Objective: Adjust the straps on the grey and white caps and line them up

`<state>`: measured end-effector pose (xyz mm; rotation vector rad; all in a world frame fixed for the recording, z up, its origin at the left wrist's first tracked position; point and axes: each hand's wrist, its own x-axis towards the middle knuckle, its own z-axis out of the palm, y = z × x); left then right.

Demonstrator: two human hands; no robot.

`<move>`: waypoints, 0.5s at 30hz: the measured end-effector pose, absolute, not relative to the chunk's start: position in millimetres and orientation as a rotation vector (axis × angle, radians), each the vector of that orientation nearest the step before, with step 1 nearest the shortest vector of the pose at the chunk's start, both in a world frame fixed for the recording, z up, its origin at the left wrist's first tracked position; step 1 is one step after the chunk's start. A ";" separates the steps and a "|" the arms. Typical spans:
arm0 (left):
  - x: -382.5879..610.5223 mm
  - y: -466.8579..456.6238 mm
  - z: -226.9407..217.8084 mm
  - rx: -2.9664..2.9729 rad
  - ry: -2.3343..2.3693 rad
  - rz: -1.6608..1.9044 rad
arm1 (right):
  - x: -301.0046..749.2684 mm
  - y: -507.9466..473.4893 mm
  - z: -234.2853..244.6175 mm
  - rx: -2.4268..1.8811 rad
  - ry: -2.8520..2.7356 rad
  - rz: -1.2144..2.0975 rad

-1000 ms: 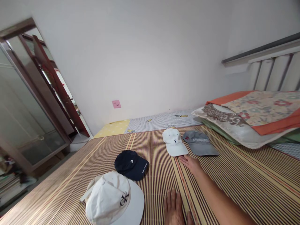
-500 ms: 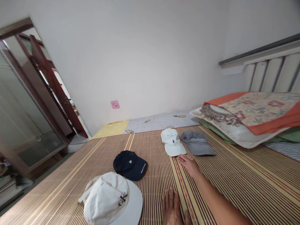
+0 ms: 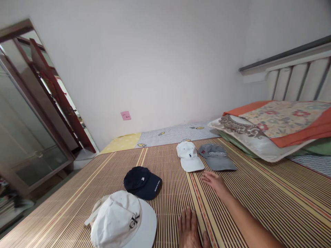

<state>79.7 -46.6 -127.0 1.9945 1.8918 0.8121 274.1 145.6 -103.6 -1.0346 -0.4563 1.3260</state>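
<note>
My left hand (image 3: 190, 229) lies flat on the striped mat (image 3: 170, 193) at the bottom middle, fingers stretched forward, holding nothing. Farther out, my right hand (image 3: 215, 182) is just in front of two caps, its fingers extended and apart from them. One is a white cap (image 3: 190, 156) with a small dark emblem; beside it on the right is a grey cap (image 3: 217, 157) with a red mark and pale lettering. To the left lies a navy cap (image 3: 142, 182). Nearest me is a larger off-white cap (image 3: 121, 220) with black letters, left of my left hand.
Pillows with a floral, orange-edged cover (image 3: 287, 119) lie at the right, by a white radiator (image 3: 297, 81). A checked sheet (image 3: 176, 132) shows beyond the mat against the wall. A glass-panelled door (image 3: 23, 137) stands at the left, and a pink note (image 3: 126, 115) is on the wall.
My right hand has shifted slightly right, away from the white cap's brim. My left hand stays on the mat, and the caps keep their places.
</note>
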 end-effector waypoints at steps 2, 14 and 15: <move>80.7 -46.7 -126.8 1.984 1.909 0.799 | 294.8 145.4 -108.5 -1.086 -0.413 1.217; 78.4 -44.4 -117.1 1.963 1.894 0.666 | 339.8 172.6 -125.8 -1.232 -0.493 1.032; 78.5 -44.0 -115.8 1.953 1.897 0.634 | 341.6 175.7 -127.9 -1.247 -0.518 1.011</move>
